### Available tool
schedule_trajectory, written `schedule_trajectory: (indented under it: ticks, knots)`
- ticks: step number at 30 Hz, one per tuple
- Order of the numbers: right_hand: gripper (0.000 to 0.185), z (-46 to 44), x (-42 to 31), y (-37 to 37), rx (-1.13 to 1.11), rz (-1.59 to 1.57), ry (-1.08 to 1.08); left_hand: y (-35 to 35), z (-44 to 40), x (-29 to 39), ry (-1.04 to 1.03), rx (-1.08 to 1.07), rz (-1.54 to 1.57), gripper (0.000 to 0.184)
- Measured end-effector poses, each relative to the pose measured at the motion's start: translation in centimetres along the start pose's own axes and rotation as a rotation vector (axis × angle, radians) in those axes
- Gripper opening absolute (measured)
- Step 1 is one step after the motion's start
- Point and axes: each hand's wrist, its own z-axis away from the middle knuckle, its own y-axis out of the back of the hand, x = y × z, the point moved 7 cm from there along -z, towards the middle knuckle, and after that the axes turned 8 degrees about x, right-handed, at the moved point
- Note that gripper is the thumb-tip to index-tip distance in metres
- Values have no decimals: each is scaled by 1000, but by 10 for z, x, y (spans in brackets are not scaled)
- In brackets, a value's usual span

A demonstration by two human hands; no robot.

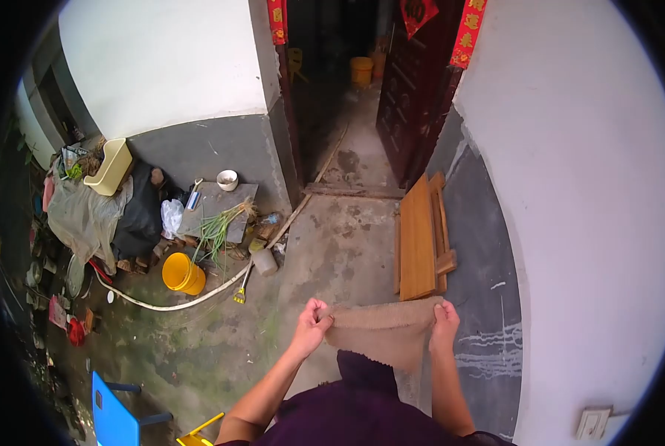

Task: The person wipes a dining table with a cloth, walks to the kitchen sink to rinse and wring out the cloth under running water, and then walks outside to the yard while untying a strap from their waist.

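Note:
A brown cloth [381, 327] is stretched between my two hands in front of my body, its top edge nearly level and its lower right part hanging down. My left hand [314, 324] pinches the cloth's left upper corner. At the right upper corner, my right hand [444, 321] grips the cloth between thumb and fingers. Below the cloth, the dark purple clothing on my body shows.
An open dark red door [414, 97] stands ahead, with wooden boards [418, 241] leaning beside it. To the left are a yellow bucket [183, 273], a pale hose [154, 305], green onions [217, 232] on a slab and a blue table [114, 412].

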Motion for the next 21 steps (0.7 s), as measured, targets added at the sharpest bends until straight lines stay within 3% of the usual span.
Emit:
schedule_trajectory:
  ticks: [5,8,11,16,21]
  knots:
    - [19,-144,-29,-108,-97,-23,47,-31,-141,30,-37,34,-104,27]
    - [22,-210,-34,-169,-77,74,54,-39,-210,66,-63,79,-81,40]
    - [23,-260,-45,-240,-195,44,-12,-42,-271,89,-50,139,-77,53]
    - [24,-357,-46,-352,-331,81,65,-32,-387,80,-159,310,-408,42]
    - [21,-461,-65,-476,-401,79,102,-20,-533,64,-21,379,-280,32]
